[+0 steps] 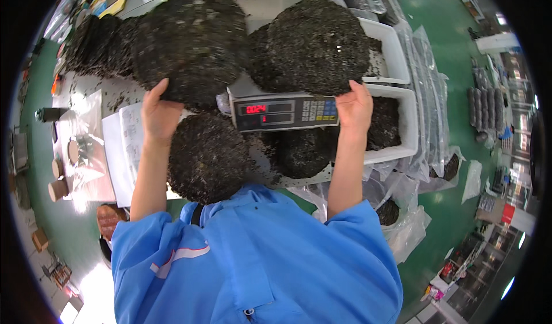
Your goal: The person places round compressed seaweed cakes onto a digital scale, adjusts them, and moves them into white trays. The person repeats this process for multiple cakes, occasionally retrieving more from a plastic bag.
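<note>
My left hand grips the near edge of a large round dark sheet, apparently dried seaweed; this sheet is slightly blurred. On the right, my right hand pinches the near edge of a second round seaweed piece. Both thumbs lie on top, while the fingers underneath are mostly hidden. Between my hands sits a digital scale's panel with lit red digits and a keypad. Its weighing surface is hidden by the seaweed. Closer to me lie a round seaweed cake and a smaller dark one.
More seaweed is stacked at far left. Two white plastic trays stand on the right, beside clear plastic bags. Paper sheets and clear film lie left. A stool stands below the table's left side.
</note>
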Demonstrator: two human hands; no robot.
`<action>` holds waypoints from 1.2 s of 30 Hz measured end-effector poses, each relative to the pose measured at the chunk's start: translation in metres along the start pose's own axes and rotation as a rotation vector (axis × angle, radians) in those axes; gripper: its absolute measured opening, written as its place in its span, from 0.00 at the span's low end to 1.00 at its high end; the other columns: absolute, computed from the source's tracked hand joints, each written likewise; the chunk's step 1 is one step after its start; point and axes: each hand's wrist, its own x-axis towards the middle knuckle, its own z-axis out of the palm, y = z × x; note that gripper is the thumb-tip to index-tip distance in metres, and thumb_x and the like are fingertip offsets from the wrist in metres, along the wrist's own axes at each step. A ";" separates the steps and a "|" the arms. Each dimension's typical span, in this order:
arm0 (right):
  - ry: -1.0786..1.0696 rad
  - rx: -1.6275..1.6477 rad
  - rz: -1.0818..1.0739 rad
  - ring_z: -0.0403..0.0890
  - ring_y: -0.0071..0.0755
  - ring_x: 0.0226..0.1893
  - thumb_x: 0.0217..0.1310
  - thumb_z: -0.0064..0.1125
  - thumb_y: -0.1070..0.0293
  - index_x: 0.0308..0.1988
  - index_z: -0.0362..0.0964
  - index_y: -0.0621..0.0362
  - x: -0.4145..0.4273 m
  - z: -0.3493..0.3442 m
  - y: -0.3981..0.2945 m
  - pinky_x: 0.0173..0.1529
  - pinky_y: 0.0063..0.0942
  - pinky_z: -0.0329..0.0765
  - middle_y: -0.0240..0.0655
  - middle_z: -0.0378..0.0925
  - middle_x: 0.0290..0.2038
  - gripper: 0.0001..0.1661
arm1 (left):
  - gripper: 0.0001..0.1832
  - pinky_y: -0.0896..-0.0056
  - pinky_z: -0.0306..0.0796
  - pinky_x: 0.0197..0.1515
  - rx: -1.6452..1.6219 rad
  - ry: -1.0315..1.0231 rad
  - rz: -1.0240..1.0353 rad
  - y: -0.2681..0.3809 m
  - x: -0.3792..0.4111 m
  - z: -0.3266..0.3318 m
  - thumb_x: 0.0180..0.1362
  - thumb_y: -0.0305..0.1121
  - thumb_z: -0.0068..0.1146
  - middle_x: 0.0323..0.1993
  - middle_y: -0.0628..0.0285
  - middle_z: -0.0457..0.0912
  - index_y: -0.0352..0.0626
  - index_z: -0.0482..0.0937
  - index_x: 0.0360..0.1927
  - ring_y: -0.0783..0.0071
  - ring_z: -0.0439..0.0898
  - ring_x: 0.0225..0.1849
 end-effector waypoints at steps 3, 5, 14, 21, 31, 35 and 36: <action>-0.003 0.019 -0.073 0.76 0.32 0.39 0.53 0.49 0.81 0.43 0.68 0.63 0.002 0.000 0.004 0.45 0.34 0.73 0.37 0.74 0.38 0.14 | 0.12 0.57 0.69 0.50 0.139 -0.012 0.134 0.015 0.000 -0.012 0.59 0.24 0.44 0.45 0.58 0.77 0.38 0.73 0.46 0.65 0.76 0.47; -0.034 -0.022 -0.199 0.75 0.29 0.39 0.54 0.49 0.81 0.43 0.68 0.63 0.003 0.008 0.006 0.45 0.31 0.73 0.36 0.74 0.38 0.14 | 0.12 0.57 0.69 0.50 0.209 -0.028 0.194 0.017 -0.001 -0.011 0.60 0.23 0.44 0.45 0.59 0.77 0.40 0.74 0.46 0.67 0.76 0.47; -0.438 -1.448 -1.129 0.70 0.40 0.54 0.49 0.50 0.79 0.48 0.70 0.60 0.015 0.033 0.019 0.61 0.39 0.59 0.38 0.72 0.50 0.22 | 0.15 0.61 0.58 0.61 1.053 -0.017 0.771 0.011 -0.011 0.032 0.56 0.19 0.48 0.53 0.59 0.72 0.40 0.74 0.47 0.63 0.67 0.58; -0.599 -1.583 -0.847 0.63 0.46 0.57 0.37 0.49 0.84 0.41 0.73 0.59 -0.004 0.018 0.069 0.62 0.45 0.57 0.37 0.69 0.52 0.24 | 0.19 0.61 0.53 0.63 1.782 -0.164 1.134 0.009 -0.018 0.063 0.37 0.27 0.63 0.59 0.60 0.66 0.55 0.82 0.37 0.54 0.52 0.65; -0.208 -0.378 -0.077 0.74 0.26 0.44 0.53 0.52 0.85 0.52 0.62 0.72 -0.041 0.070 0.025 0.49 0.21 0.71 0.41 0.72 0.47 0.24 | 0.30 0.52 0.48 0.64 1.882 -0.411 1.128 -0.034 -0.024 0.057 0.35 0.13 0.47 0.62 0.51 0.58 0.50 0.77 0.45 0.46 0.47 0.66; -0.169 -0.385 -0.056 0.75 0.27 0.44 0.51 0.51 0.85 0.51 0.63 0.73 -0.039 0.048 0.010 0.49 0.22 0.71 0.42 0.73 0.46 0.24 | 0.39 0.60 0.48 0.65 0.957 -0.247 0.487 -0.035 -0.009 0.051 0.41 0.16 0.43 0.63 0.49 0.56 0.40 0.52 0.63 0.54 0.54 0.65; -0.164 -0.358 -0.049 0.75 0.27 0.43 0.51 0.51 0.85 0.51 0.63 0.73 -0.037 0.048 0.008 0.49 0.22 0.71 0.42 0.73 0.45 0.24 | 0.33 0.67 0.55 0.61 0.691 -0.266 0.245 -0.030 -0.005 0.057 0.52 0.23 0.44 0.62 0.51 0.57 0.38 0.51 0.64 0.63 0.61 0.62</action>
